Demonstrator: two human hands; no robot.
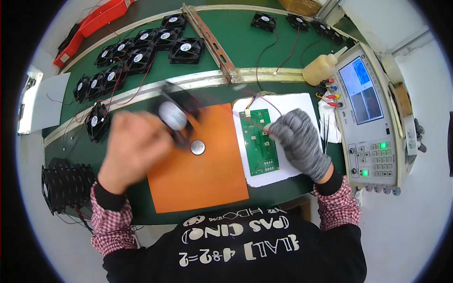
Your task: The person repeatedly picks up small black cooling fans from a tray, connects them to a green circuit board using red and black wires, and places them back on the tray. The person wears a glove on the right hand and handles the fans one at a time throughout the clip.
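Note:
My left hand (134, 148), bare and smeared by motion, is closed at the edge of a black cooling fan (173, 114). The fan, also blurred, is tilted above an orange mat (203, 181), its round white label showing. Beside it on the mat lies a small round silver disc (197, 147). My right hand (299, 141), in a grey knit glove, pinches a thin reddish fan lead (257, 125) over a green circuit board (261, 151). That board rests on a white pad (295, 104), with a white plug and coloured wires at its top.
Several black fans (185, 47) with trailing wires sit at the far left, and others (263, 21) at the far right. A metal bar (210, 40) divides them. A stack of fans (66, 186) stands left. At right are a yellowish bottle (320, 69), tweezers (326, 134) and a test instrument (373, 137).

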